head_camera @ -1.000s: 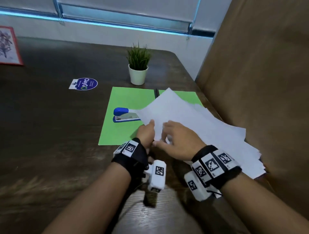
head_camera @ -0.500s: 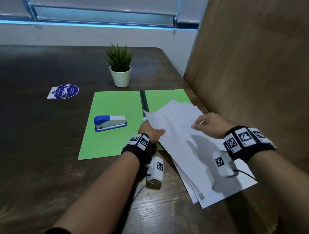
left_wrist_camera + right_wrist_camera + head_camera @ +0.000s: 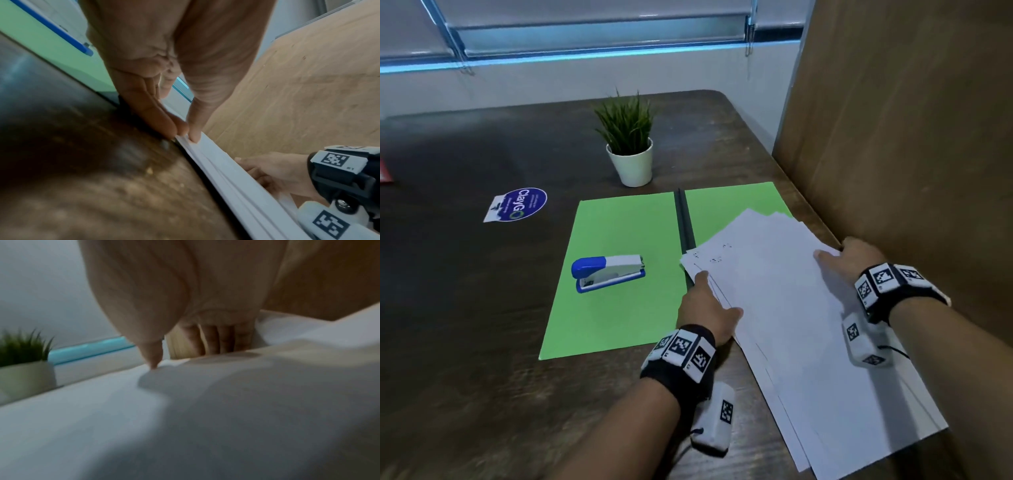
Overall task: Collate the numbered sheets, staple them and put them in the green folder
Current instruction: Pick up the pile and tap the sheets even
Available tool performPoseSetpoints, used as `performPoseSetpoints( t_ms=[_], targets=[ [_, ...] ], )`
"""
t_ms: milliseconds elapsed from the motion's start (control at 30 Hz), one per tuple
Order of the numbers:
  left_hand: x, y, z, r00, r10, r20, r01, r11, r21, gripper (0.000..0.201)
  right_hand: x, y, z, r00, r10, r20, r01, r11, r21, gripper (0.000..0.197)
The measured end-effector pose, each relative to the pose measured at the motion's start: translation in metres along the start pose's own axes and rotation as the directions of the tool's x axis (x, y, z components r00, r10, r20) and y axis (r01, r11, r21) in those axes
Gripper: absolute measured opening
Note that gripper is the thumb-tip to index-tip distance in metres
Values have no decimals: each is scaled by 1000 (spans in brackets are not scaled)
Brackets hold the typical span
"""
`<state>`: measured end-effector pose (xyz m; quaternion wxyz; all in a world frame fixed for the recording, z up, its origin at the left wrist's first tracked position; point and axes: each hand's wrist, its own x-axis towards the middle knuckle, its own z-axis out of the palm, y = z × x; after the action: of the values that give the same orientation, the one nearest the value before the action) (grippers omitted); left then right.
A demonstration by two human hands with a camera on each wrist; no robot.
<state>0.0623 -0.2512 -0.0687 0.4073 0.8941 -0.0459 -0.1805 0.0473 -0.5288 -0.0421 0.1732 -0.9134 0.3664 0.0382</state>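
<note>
A loose stack of white sheets point(image 3: 784, 308) lies slanted on the table, its far corner over the right half of the open green folder point(image 3: 619, 318). The sheet edges are fanned and uneven, with faint marks near the far left corner. My left hand point(image 3: 705, 301) is at the stack's left edge; in the left wrist view, thumb and fingers point(image 3: 164, 123) pinch the sheets' edge point(image 3: 226, 178). My right hand point(image 3: 839, 255) holds the right edge, thumb on top of the sheets point(image 3: 185, 418), fingers point(image 3: 216, 340) curled over the far side. A blue and white stapler point(image 3: 607, 272) sits on the folder's left half.
A small potted plant point(image 3: 631, 150) stands behind the folder. A round blue sticker card point(image 3: 517, 204) lies to the left on the dark wooden table point(image 3: 465, 325). A tall brown panel point(image 3: 911, 154) borders the table's right side, close to my right hand.
My right hand has moved from the stack's near left corner across to its right edge. The spread sheets have been drawn closer together. My left hand stays at the left edge.
</note>
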Motion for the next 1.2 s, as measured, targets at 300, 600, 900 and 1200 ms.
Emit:
performPoseSetpoints(
  t_ms=[300, 600, 900, 1200],
  targets=[
    [-3, -3, -2, 999, -50, 7, 51, 991, -121, 78, -4, -17, -4, 997, -69, 18, 71, 989, -127, 68],
    [-1, -7, 3, 997, -72, 3, 70, 957, -281, 64, -8, -9, -15, 967, 62, 248, -88, 991, 97, 65],
    [1, -9, 4, 997, -76, 11, 76, 945, -320, 60, -17, -16, -12, 987, 39, 156, -54, 994, 98, 66],
    [0, -10, 1, 997, -70, -24, 58, 945, -322, 56, -12, -7, -25, 971, 46, 236, -126, 933, 337, 53]
  ],
)
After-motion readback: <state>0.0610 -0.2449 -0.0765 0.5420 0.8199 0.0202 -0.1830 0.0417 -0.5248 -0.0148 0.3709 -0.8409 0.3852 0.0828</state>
